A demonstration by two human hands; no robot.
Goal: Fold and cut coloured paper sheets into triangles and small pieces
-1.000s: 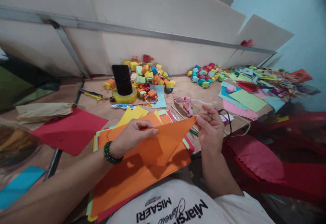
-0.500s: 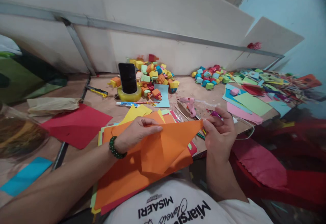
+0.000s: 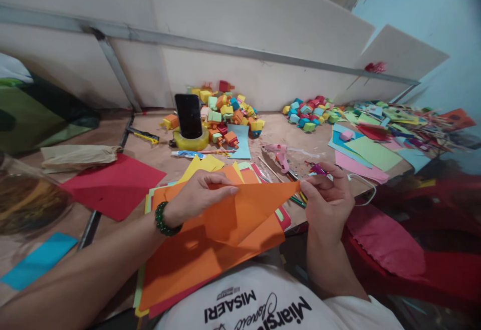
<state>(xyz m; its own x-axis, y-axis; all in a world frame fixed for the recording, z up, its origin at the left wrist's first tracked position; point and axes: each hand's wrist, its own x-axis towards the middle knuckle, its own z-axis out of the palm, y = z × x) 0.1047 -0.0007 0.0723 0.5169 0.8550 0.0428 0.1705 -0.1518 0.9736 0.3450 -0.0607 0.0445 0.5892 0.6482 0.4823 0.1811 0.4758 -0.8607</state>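
Observation:
An orange paper sheet (image 3: 255, 201), folded to a pointed corner on the right, is held up between my hands. My left hand (image 3: 199, 194), wearing a green bead bracelet (image 3: 165, 220), pinches its upper edge between thumb and fingers. At the pointed tip, the thumb and fingers of my right hand (image 3: 326, 201) are closed on the paper. Below it lies a stack of coloured paper (image 3: 180, 270) with orange on top and red, green and yellow edges showing. Part of the stack is hidden by the held sheet and my left arm.
Behind the stack are a phone (image 3: 188, 115) propped on a yellow tape roll (image 3: 191, 141), piles of small paper cubes (image 3: 225, 109), and a pink glue gun (image 3: 280, 155). A box cutter (image 3: 145, 135) and red paper (image 3: 112, 185) lie left. Paper scraps (image 3: 372, 150) cover the right side.
The held sheet has dipped slightly and its hanging part has shifted. My left hand has moved a little left, my right hand slightly right. Both keep their pinch.

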